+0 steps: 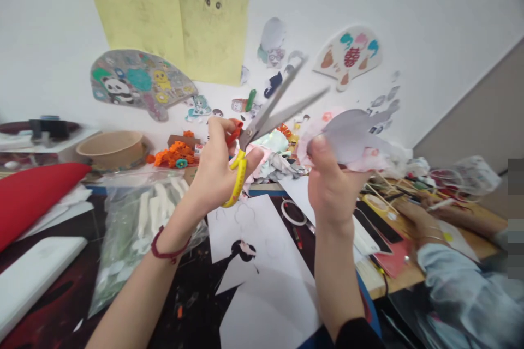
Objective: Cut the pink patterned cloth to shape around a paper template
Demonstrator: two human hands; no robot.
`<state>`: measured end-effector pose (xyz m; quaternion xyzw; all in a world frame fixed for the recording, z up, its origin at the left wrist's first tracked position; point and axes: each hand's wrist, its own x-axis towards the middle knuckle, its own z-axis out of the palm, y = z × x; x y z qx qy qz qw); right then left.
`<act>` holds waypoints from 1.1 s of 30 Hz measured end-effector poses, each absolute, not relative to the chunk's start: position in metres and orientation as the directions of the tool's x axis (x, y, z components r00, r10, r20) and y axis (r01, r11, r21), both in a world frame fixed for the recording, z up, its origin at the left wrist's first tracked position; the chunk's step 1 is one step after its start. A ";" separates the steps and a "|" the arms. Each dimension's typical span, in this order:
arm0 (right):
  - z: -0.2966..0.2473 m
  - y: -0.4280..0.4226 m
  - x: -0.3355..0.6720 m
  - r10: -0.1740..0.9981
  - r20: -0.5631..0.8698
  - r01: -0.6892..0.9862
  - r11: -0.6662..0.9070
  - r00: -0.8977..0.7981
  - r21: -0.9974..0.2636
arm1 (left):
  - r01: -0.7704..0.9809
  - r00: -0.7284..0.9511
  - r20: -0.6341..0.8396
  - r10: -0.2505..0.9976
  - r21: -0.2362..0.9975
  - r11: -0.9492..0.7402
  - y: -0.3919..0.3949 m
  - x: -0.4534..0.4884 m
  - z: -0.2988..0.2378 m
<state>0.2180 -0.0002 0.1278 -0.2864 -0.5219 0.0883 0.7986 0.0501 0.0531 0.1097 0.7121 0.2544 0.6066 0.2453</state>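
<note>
In my left hand (225, 161) is a pair of scissors (266, 120) with red and yellow handles, blades spread and pointing up to the right. My right hand (332, 185) pinches a rounded grey-white paper cutout (347, 133) between thumb and fingers. The cutout stands to the right of the blades, apart from them. Below both hands lie white paper sheets (270, 311). A small drawn figure with black hair (244, 251) shows on them.
A clear bag of pale pieces (143, 229) lies left of the sheets, with a tan round container (110, 144) behind it. Orange pieces (178, 154) and paper scraps line the wall. At right, another person's hands (421, 218) work over a wooden table.
</note>
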 end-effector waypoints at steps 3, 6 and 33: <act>0.129 0.000 0.225 0.366 0.787 0.241 0.814 0.497 -0.529 | 0.198 0.175 0.739 0.650 0.620 -0.759 0.063 0.052 0.104; 0.132 0.000 0.227 0.321 0.787 0.273 0.813 0.526 -0.515 | 0.287 0.226 0.711 0.665 0.604 -0.743 0.062 0.056 0.104; 0.133 0.007 0.220 0.161 0.753 0.174 0.922 0.638 -0.345 | 0.260 0.194 0.748 0.635 0.585 -0.768 0.056 0.065 0.099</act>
